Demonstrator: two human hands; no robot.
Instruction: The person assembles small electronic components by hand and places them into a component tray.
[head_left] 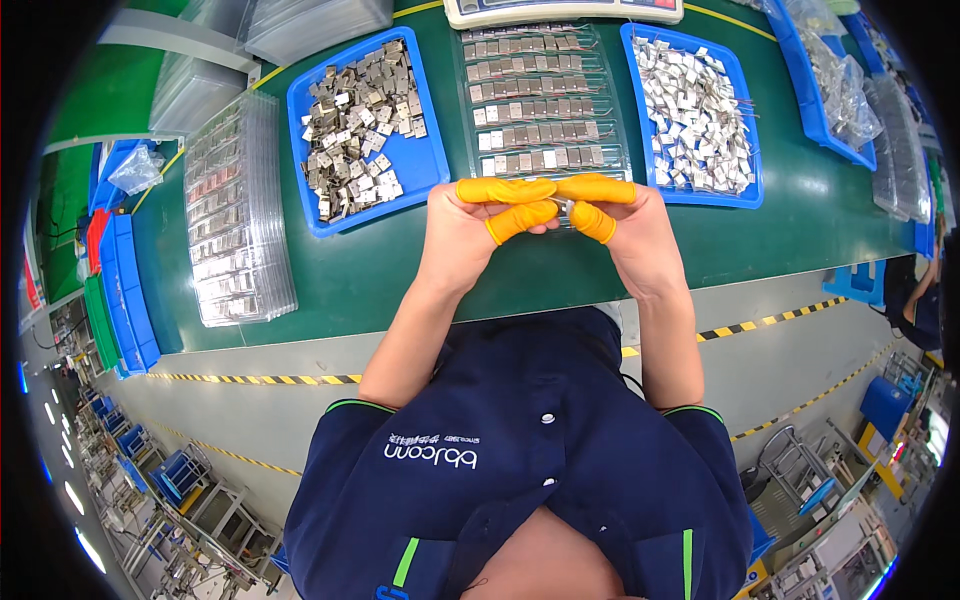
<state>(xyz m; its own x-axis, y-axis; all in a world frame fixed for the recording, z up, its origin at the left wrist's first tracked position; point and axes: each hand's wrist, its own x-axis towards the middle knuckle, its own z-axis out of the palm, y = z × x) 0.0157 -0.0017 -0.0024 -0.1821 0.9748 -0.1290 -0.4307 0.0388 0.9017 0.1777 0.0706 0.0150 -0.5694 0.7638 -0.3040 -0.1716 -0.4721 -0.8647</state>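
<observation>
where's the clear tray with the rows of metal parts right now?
In the head view the clear tray lies at top centre of the green table, between the two blue bins, just beyond the left hand and right hand.

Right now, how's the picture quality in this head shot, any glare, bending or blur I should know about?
Head view: strong fisheye, so the green table edge and striped floor tape curve, with black corners. Overhead lights glare off the table at right and off the clear trays. The hands, left and right, are sharp; the small part between their fingertips is too tiny to make out.
</observation>
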